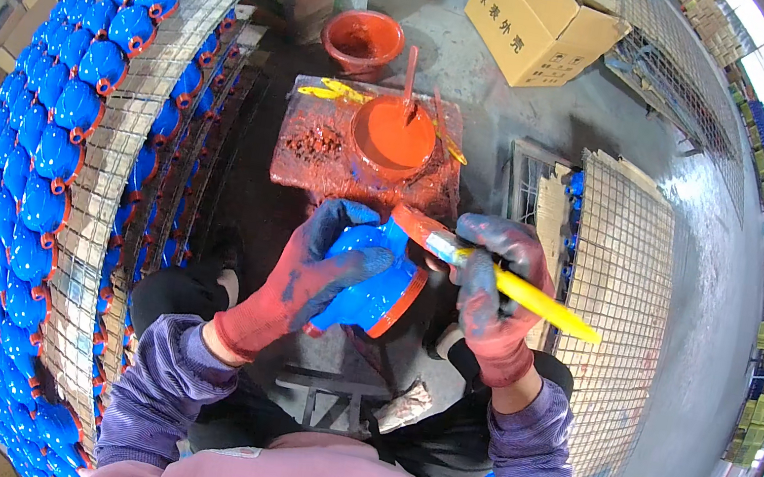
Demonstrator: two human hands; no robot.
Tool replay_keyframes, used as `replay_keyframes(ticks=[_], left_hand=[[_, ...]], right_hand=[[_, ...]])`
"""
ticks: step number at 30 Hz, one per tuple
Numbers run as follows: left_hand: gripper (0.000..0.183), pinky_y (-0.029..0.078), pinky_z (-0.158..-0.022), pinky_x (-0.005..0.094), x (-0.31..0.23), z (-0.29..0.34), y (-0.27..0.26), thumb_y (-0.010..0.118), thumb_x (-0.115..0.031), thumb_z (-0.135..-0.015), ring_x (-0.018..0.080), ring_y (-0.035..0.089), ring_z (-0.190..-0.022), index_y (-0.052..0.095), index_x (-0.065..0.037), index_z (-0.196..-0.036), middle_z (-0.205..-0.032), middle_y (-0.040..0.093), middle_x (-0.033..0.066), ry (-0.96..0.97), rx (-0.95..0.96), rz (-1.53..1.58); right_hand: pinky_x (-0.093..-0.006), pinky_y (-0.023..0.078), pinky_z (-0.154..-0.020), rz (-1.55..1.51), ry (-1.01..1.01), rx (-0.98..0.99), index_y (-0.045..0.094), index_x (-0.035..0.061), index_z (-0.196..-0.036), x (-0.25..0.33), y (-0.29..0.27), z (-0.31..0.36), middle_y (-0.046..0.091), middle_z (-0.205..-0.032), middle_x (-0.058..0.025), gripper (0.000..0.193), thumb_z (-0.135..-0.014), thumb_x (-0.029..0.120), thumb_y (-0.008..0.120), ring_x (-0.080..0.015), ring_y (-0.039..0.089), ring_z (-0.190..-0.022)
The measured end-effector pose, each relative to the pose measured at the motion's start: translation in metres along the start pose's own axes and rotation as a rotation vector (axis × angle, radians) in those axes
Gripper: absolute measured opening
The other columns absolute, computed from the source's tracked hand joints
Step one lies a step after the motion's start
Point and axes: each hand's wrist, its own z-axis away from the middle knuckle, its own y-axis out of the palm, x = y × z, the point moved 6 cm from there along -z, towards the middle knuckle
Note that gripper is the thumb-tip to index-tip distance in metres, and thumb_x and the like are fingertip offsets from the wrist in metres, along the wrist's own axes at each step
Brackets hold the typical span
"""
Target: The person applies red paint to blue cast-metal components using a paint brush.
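My left hand [293, 282], in a red glove with dark, stained fingers, is closed around a glossy blue meter housing [361, 297]. The housing is tilted, and its round rim, coated orange-red, faces right and down. In my gloved right hand [496, 292] is a paintbrush [546, 306] with a yellow handle and a metal band. Its red-coated bristles lie at the housing's upper end; whether they touch it I cannot tell. Just beyond my hands a bucket [386, 171] of orange-red paint stands on a paint-smeared stand [297, 172], with a red-handled tool [411, 73] upright in it.
Racks of blue housings [55, 157] with orange-red rims rise at my left. A wire-mesh rack [618, 296] is at my right. Beyond the stand are a red basin [362, 36] and an open cardboard box [525, 27]. Yellow-handled brushes [336, 89] lie on the stand.
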Motion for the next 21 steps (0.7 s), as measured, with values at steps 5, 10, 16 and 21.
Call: replay_keyframes(ticks=[5, 10, 16, 21], left_hand=[[0.046, 0.047, -0.095, 0.0348, 0.006, 0.001, 0.007, 0.057, -0.031, -0.089, 0.0209, 0.061, -0.103, 0.051, -0.001, -0.123, -0.111, 0.062, 0.0118, -0.106, 0.133, 0.305], [0.059, 0.04, -0.105, 0.045, 0.021, 0.011, 0.015, 0.052, -0.041, -0.089, 0.0332, 0.056, -0.116, 0.049, 0.0, -0.13, -0.127, 0.055, 0.0214, -0.333, 0.365, 0.783], [0.067, 0.041, -0.101, 0.0556, 0.015, 0.029, 0.043, 0.054, -0.053, -0.082, 0.0449, 0.054, -0.113, 0.053, -0.003, -0.127, -0.127, 0.053, 0.0262, -0.484, 0.691, 1.157], [0.059, 0.049, -0.09, 0.055, 0.015, 0.038, 0.045, 0.057, -0.044, -0.084, 0.0481, 0.058, -0.105, 0.055, 0.001, -0.122, -0.117, 0.057, 0.0309, -0.592, 0.64, 1.011]], right_hand=[[-0.0286, 0.053, -0.064, -0.475, 0.276, -0.124, 0.055, -0.0003, -0.111, -0.022, 0.002, -0.001, 0.064, -0.103, -0.014, 0.022, -0.09, 0.005, 0.057, -0.0167, 0.064, -0.079], [-0.0311, 0.055, -0.06, -0.64, 0.334, -0.101, 0.052, -0.0024, -0.114, -0.032, 0.009, -0.006, 0.062, -0.105, -0.0181, 0.032, -0.094, 0.023, 0.052, -0.0262, 0.067, -0.082], [-0.0314, 0.057, -0.06, -0.895, 0.522, -0.102, 0.056, 0.0016, -0.113, -0.045, 0.015, 0.002, 0.063, -0.104, -0.0175, 0.033, -0.09, 0.025, 0.057, -0.0281, 0.068, -0.086], [-0.0328, 0.057, -0.058, -0.853, 0.474, -0.066, 0.052, -0.0007, -0.111, -0.033, 0.014, -0.002, 0.06, -0.108, -0.0196, 0.033, -0.089, 0.022, 0.057, -0.0301, 0.067, -0.086]])
